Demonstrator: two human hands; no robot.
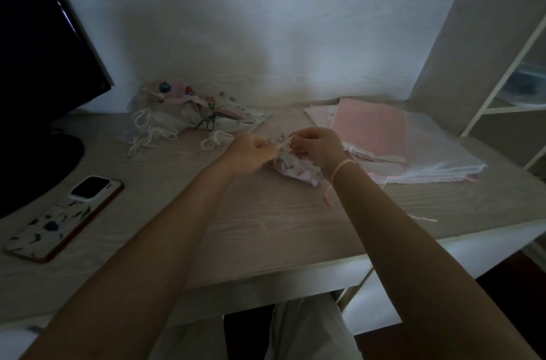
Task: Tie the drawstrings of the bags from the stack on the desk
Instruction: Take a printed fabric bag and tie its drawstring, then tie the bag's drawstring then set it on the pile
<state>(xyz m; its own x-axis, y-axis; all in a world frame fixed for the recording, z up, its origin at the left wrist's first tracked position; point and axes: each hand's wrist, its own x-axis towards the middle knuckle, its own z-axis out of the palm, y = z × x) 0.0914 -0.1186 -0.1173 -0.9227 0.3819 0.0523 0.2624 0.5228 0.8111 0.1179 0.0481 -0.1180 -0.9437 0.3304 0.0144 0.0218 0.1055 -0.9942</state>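
Mid-knot on one bag right now. Small printed bag (pixel 295 166) bunched up between both hands, lying on the table (pixel 266 229) just under and toward the body from the fingers. Left hand (pixel 251 150) curled tight, fingers pinching what looks like the cord at the gathered mouth of the bag. Right hand (pixel 317 144) curled too, fingers (pixel 292 135) pinching the other bit of cord or fabric right across from the left ones, nearly touching. Too dim and blurry to tell whether a loop is already crossed or just being pulled snug. Pink drawstring end (pixel 327 195) dangling from the bag on the near side of the right wrist.

Next move, best guess: pull both ends apart to seat the knot, then drop the bag with the finished ones. Needs even tension on both sides, otherwise thin cord slips out of the pinch.

Both forearms stretched forward, wrists angled inward so the knuckles face each other, a band on the right wrist.

Pile of tied bags (pixel 183 117) out past the left fingers, well apart. Flat stack of untied bags (pixel 384 135) just beyond the right fingers. Phone (pixel 65 218) far off to the left.
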